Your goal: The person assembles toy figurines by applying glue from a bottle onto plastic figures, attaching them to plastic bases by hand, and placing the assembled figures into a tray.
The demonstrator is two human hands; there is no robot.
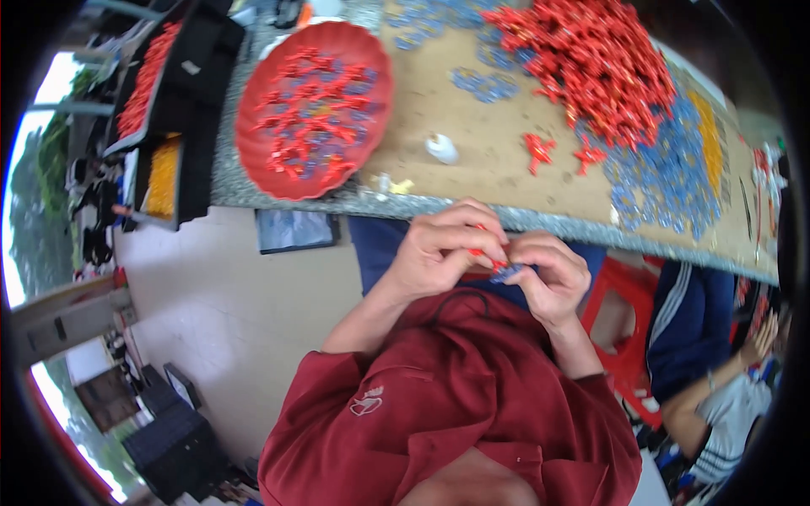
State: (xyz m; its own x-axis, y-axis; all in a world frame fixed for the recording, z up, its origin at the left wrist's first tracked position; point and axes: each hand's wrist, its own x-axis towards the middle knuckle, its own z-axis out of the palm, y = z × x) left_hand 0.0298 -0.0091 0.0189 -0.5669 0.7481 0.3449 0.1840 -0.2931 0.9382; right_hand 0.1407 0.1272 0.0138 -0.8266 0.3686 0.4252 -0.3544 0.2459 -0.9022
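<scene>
Close together at the table's near edge, both my hands are closed on small parts. My left hand (447, 246) pinches a small red plastic piece (498, 265), partly covered by the fingers. A translucent blue plastic piece (506, 274) touches it from below, between the thumb and fingers of my right hand (550, 277). How the two parts join is hidden. Beyond the hands, a loose red plastic piece (537, 152) lies on the brown board, and a second one (589, 156) lies to its right.
A red scalloped tray (253, 160) with red and blue pieces stands at left. A white bottle (441, 148) stands mid-board. Heaps of red pieces (591, 67), blue pieces (662, 181) and yellow pieces (707, 135) lie at right. Black bins (190, 80) flank the table; another person sits right.
</scene>
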